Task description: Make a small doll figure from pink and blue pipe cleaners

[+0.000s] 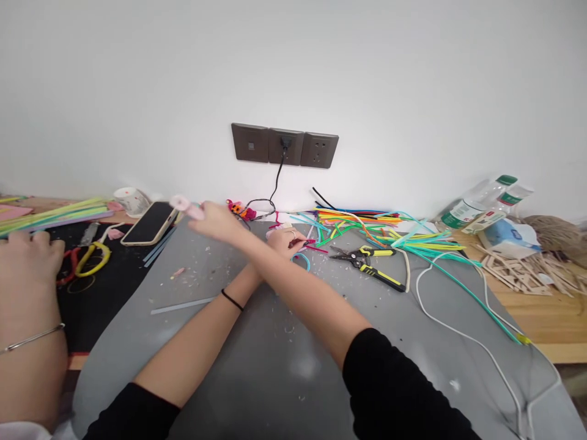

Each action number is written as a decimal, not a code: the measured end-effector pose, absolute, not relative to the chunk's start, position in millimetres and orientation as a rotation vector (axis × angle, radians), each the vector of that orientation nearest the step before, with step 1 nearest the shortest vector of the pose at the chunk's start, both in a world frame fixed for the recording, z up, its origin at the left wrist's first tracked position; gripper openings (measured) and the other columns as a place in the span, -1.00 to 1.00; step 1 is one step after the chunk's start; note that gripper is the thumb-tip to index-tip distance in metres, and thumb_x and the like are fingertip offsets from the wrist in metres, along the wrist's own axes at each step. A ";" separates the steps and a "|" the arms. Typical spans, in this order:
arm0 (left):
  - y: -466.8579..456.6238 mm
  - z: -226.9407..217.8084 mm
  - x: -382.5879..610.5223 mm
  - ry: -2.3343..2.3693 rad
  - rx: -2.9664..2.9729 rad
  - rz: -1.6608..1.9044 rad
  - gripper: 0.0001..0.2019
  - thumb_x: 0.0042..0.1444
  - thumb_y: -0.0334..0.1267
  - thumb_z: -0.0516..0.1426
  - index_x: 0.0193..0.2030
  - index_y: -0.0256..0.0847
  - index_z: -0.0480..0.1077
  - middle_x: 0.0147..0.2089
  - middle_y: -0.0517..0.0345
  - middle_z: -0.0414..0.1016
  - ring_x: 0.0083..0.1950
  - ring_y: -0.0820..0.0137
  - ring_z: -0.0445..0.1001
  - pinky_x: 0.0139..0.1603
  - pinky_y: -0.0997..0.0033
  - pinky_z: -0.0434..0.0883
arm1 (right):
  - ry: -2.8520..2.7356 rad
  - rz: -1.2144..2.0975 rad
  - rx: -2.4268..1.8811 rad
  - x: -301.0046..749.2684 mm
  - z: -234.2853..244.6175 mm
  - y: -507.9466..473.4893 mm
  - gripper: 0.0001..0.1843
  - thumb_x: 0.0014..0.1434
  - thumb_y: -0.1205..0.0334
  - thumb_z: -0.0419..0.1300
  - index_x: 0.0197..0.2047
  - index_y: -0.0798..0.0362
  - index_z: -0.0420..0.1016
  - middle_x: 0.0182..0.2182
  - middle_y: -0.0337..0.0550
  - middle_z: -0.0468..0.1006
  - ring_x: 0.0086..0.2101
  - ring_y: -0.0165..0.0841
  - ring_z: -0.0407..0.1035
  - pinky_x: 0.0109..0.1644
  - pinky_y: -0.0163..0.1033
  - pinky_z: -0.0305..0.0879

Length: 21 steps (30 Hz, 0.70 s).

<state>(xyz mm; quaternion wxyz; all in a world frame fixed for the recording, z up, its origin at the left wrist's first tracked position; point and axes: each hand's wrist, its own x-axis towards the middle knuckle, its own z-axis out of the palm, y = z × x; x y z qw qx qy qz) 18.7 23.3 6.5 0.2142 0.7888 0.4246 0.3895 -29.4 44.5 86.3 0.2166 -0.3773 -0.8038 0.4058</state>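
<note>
My arms cross over the grey mat (257,379). My right hand (217,221), reaching to the left, is closed around a pink glue gun (186,206), whose rounded end points left. Under that forearm, my left hand (285,239) rests near the back of the mat, its fingers pinched on a small dark red pipe-cleaner piece (293,243). A light blue pipe-cleaner loop (301,261) lies just below its fingertips. Behind my hands sits a pink and orange pipe-cleaner figure (241,209). Wire pliers (367,264) with yellow and black handles lie to the right.
Coloured pipe cleaners (362,218) are piled along the wall. A black cord (278,177) hangs from the socket; a white cable (447,327) loops at right. Bottles (477,201) and wooden sticks (516,269) lie beyond. Left are a phone (150,223), scissors (94,258) and another person's hand (32,260).
</note>
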 end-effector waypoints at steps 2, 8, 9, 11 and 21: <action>19.6 13.6 18.9 1.168 2.152 1.048 -0.89 0.10 -0.39 0.19 -0.34 -0.17 0.56 -0.34 0.11 0.58 -0.25 0.31 0.50 -0.17 0.33 0.41 | -2.121 1.089 -0.962 4.4 101.9 55.8 -0.75 0.22 0.07 0.21 -0.12 0.04 0.47 -0.21 -0.12 0.61 -0.15 -0.19 0.53 -0.03 -0.14 0.46; 4.0 48.2 7.7 0.915 1.723 0.912 -0.77 0.03 -0.10 0.30 -0.30 -0.25 0.58 -0.39 0.07 0.59 -0.39 0.35 0.51 -0.32 0.36 0.44 | -1.734 1.010 -0.969 136.4 126.5 70.1 -0.80 0.24 0.10 0.20 -0.21 0.06 0.43 -0.52 -0.33 0.42 -0.54 -0.49 0.26 -0.42 -0.38 0.29; 5.0 51.9 3.6 0.893 1.648 0.933 -0.72 -0.01 -0.05 0.34 -0.31 -0.25 0.58 -0.42 0.07 0.59 -0.41 0.36 0.50 -0.35 0.36 0.44 | -1.710 0.996 -1.001 155.9 123.5 70.1 -0.80 0.23 0.10 0.21 -0.27 0.06 0.41 -0.57 -0.35 0.37 -0.58 -0.50 0.21 -0.47 -0.39 0.24; 11.5 54.2 -6.2 0.935 1.508 1.058 -0.65 -0.10 0.00 0.39 -0.31 -0.25 0.58 -0.40 0.06 0.60 -0.39 0.35 0.51 -0.35 0.38 0.45 | -1.737 1.034 -1.084 186.7 111.6 69.1 -0.72 0.22 0.06 0.22 -0.42 0.05 0.34 -0.65 -0.35 0.33 -0.63 -0.51 0.17 -0.54 -0.39 0.18; 50.9 18.0 -41.6 1.429 1.327 1.246 -0.62 -0.19 0.02 0.40 -0.38 -0.28 0.57 -0.43 0.12 0.59 -0.37 0.37 0.46 -0.27 0.39 0.40 | -1.771 1.430 -1.088 218.5 32.7 60.1 -0.62 0.20 -0.11 0.21 -0.28 0.08 0.42 -0.53 -0.30 0.42 -0.64 -0.53 0.16 -0.58 -0.36 0.10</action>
